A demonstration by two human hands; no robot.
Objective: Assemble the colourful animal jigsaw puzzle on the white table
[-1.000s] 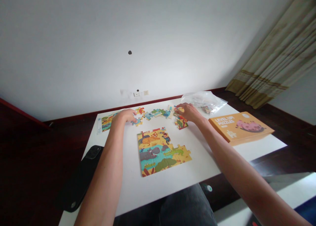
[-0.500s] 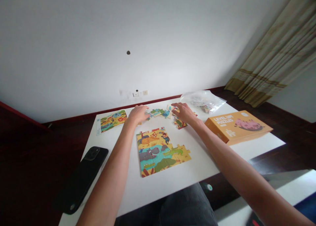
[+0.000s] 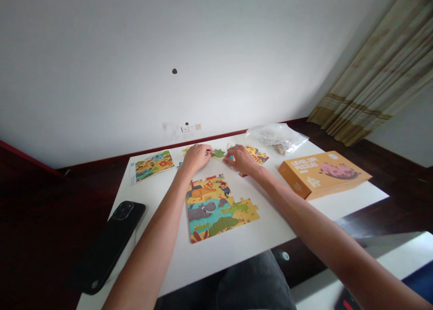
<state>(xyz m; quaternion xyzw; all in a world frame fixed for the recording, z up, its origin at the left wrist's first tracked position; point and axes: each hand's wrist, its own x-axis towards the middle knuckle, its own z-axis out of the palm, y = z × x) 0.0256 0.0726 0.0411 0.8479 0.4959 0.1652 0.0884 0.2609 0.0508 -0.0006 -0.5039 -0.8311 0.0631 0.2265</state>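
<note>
While both arms stretch out over the white table (image 3: pixel 162 260), the things around them lie spread across its top. A black phone (image 3: pixel 108 244) rests at the near left edge, partly over the side. At the far left lies a small printed picture card (image 3: pixel 153 164) with the same animal scene. An orange puzzle box (image 3: pixel 323 173) sits on the right side, and beyond it, at the far right corner, a clear plastic bag (image 3: pixel 275 137) holds more pieces. In the middle lies the partly built puzzle (image 3: pixel 218 207), flat and untouched, just near of the hands. Loose pieces (image 3: pixel 256 155) lie along the far edge, some hidden behind the right hand. Nothing stands between the hands and the pieces.

Both forearms run from the near edge toward the far side, converging. The left hand (image 3: pixel 196 157) is curled, palm down, its fingertips pinched on the left end of a green puzzle piece (image 3: pixel 218 153), which sits at the far middle of the table, between the two hands. The right hand (image 3: pixel 241 159) is loosely curled, palm down, its fingers resting at the piece's right side; whether it grips the piece cannot be told.
</note>
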